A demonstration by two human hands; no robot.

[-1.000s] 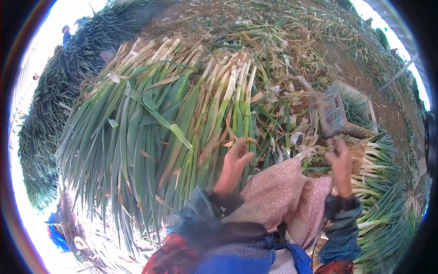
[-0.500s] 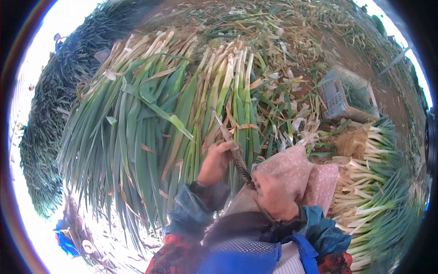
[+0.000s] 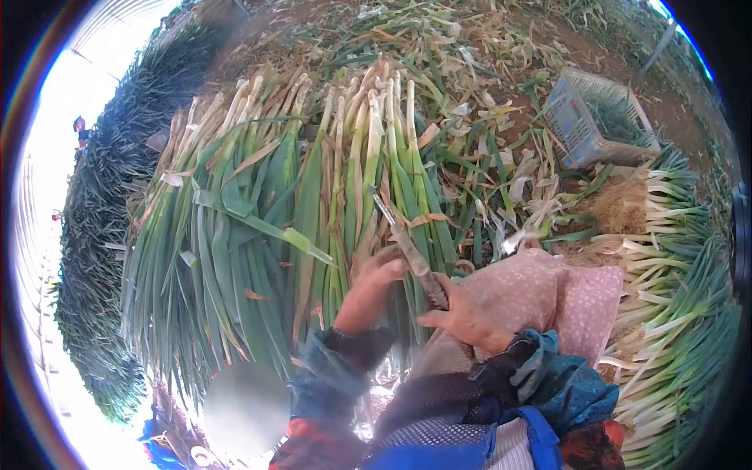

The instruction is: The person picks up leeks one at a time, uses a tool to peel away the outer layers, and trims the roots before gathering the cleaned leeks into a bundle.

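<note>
My right hand (image 3: 470, 317) is closed around the lower end of a slim, dirt-caked rod-shaped tool (image 3: 409, 249), with a narrow pale metal tip pointing up and away. Just left of its shaft is my left hand (image 3: 368, 294), smeared by motion, its fingertips close beside the tool and over the leek-like stalks. Beneath both hands lies a wide spread of long green onions (image 3: 235, 243), white ends away from me. A pink floral cloth (image 3: 533, 294) covers my lap under the right wrist.
On the right, cleaner green onions (image 3: 666, 313) are stacked with roots toward me. A grey-blue plastic crate (image 3: 576, 117) stands behind them. Peeled leaf scraps (image 3: 501, 168) litter the soil. A tall dark green heap (image 3: 117, 227) of leaves rises at the left.
The right hand has gone from a blur at the tool's base to a visible hold around it. My left hand has come off the shaft toward the left. The view has shifted slightly.
</note>
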